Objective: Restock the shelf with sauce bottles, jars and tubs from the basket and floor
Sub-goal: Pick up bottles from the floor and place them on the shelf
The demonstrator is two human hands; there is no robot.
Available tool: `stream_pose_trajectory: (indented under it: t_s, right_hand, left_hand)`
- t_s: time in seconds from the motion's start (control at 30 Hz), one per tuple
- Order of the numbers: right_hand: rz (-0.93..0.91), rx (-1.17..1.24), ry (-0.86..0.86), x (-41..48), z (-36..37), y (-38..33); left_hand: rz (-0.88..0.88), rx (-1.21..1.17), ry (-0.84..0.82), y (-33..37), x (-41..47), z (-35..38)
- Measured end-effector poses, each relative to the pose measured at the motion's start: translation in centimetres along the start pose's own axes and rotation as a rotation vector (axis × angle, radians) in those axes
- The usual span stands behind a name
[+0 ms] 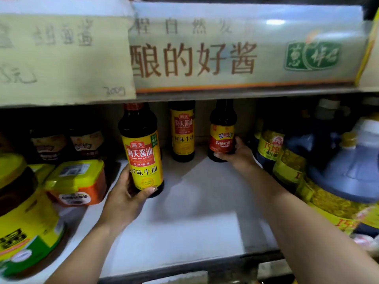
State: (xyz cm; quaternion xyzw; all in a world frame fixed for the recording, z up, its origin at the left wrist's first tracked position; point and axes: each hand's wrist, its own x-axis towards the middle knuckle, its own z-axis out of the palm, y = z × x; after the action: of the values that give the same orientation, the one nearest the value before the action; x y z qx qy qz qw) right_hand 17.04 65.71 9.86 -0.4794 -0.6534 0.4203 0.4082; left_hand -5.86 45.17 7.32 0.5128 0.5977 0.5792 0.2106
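Left hand (125,198) gripped the tall yellow-label soy sauce bottle (141,154) low on its body, upright, left of mid-shelf; right hand (235,155) was wrapped round the lower part of the small red-label bottle (222,133), upright near the shelf's back edge. A second yellow-label bottle (183,131) stood at the back between them, apart from both, on the white shelf (201,218). Yellow-lidded tubs (77,181) and a big jar (24,201) sat toward the left edge, large dark jugs (338,171) crowded the right edge, printed banner (205,58) overhead.
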Motion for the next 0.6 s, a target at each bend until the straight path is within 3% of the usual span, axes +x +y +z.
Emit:
stream_pose_trajectory:
  t_s: [0.6]
  right_hand:
    - [0.031, -0.153, 0.034, 0.48, 0.72, 0.44]
  left_hand:
    - [0.003, 0.096, -0.018, 0.20, 0.06, 0.15]
